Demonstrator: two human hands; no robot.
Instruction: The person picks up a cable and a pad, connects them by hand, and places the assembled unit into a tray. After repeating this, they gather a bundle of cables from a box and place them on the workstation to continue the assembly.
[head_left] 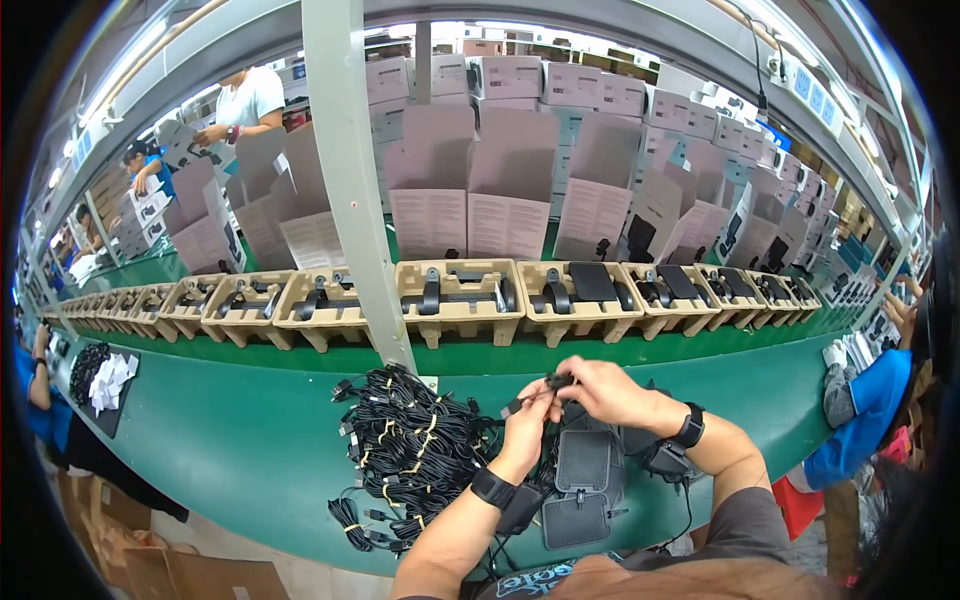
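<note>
My left hand (528, 425) is closed in a pinch on a black cable (514, 407), whose plug end sticks out to the left of the fingers. Right beside it, my right hand (606, 392) pinches a small black piece, apparently part of the same cable; the fingers partly hide it. A large pile of black cables (415, 435), bundled with pale ties, lies to the left of my hands. Below them rest several flat black rectangular pads (583, 462) with stitched-looking edges. Both my wrists wear black straps with small black devices.
Beyond the green table (250, 410) runs a long row of brown moulded trays (458, 305) holding black parts. Open grey-white boxes (512, 170) stand behind them. A white post (350, 180) rises ahead. Co-workers sit at the left and right edges, one in blue (865, 410).
</note>
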